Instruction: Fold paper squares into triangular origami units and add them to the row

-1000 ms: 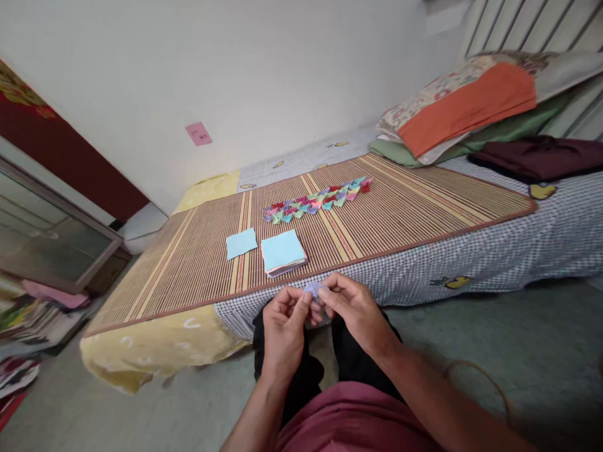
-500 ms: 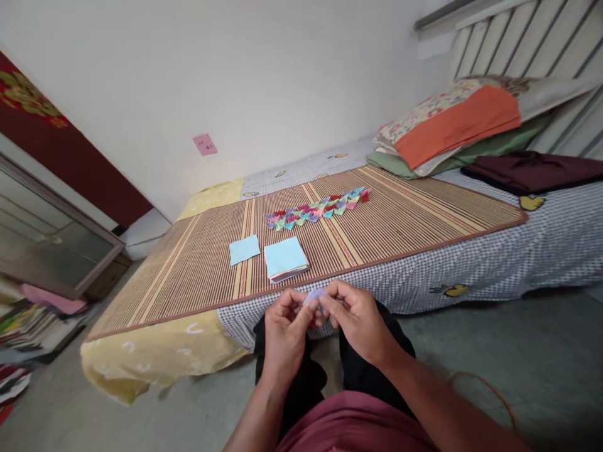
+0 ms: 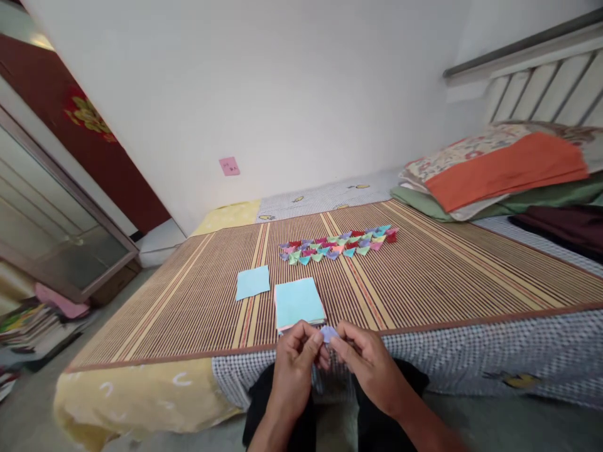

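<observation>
Closer to the paper stack (image 3: 300, 301) now appear the left hand (image 3: 291, 373) and the right hand (image 3: 374, 367), with the view tilted up. Their fingertips pinch opposite sides of a small purple paper (image 3: 328, 334), probably to keep its fold firm. It looks pale, peaked, partly hidden by fingers.

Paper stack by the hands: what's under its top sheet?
Under the light-blue top sheet, thin edges of more sheets show, some pinkish; their faces are covered.
</observation>
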{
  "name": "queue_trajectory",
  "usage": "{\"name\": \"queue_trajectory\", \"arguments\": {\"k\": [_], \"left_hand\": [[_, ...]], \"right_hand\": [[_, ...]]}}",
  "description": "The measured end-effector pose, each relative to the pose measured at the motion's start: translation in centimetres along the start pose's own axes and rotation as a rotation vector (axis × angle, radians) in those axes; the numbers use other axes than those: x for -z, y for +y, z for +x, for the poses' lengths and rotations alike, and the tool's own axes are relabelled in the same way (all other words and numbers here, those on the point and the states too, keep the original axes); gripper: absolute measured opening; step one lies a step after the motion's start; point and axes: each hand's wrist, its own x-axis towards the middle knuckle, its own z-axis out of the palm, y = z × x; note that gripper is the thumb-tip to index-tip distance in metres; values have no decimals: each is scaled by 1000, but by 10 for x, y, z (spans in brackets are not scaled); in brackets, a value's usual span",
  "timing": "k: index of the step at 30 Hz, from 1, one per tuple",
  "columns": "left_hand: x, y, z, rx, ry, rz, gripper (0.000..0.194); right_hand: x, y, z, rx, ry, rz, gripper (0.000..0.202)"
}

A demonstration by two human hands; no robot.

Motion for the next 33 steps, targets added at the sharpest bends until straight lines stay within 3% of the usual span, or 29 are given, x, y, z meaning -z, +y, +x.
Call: {"name": "queue_trajectory", "arguments": {"k": [8, 13, 18, 24, 29, 33], "left_hand": [[20, 35, 98, -118, -31, 58, 30], [33, 24, 134, -209, 12, 34, 31], [41, 4, 151, -124, 49, -33, 31], [53, -11, 154, -55, 139, -20, 29], [66, -13, 153, -90, 138, -110, 20], [75, -9, 153, -97, 92, -157, 16]], "right_hand": [[14, 6, 106, 151, 34, -56, 36], [19, 16, 148, 150, -84, 34, 36], [17, 28, 161, 177, -134, -47, 33], [12, 36, 171, 145, -227, -178, 29], [11, 29, 186, 140, -301, -229, 28], [11, 26, 186, 137, -266, -334, 25]]}}
